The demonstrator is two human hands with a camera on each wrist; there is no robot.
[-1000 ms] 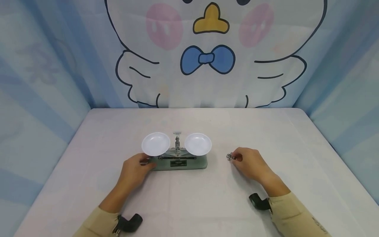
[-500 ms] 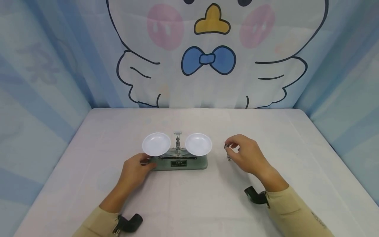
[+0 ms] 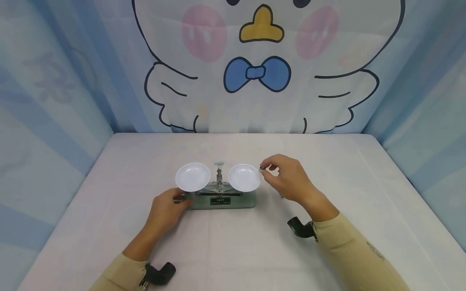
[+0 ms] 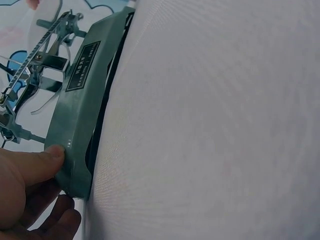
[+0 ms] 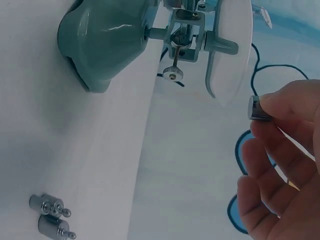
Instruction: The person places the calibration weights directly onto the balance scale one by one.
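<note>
A green balance scale (image 3: 220, 200) stands mid-table with a left white pan (image 3: 192, 176) and a right white pan (image 3: 244, 177), both bare. My left hand (image 3: 168, 209) holds the left end of the scale base (image 4: 75, 135), thumb on its front corner. My right hand (image 3: 284, 178) pinches a small metal weight (image 3: 262, 167) between thumb and forefinger, just beside the right pan's outer rim (image 5: 227, 55). The weight (image 5: 257, 108) shows as a short silver cylinder in the right wrist view.
Two more small metal weights (image 5: 50, 217) lie on the white tablecloth (image 3: 236, 250) to the right of the scale. A printed cartoon-bird backdrop (image 3: 255, 68) and blue striped curtains close in the table's back and sides.
My right hand lifted a weight off the table and carried it up and left to the right pan's rim. The left hand stayed on the scale base.
</note>
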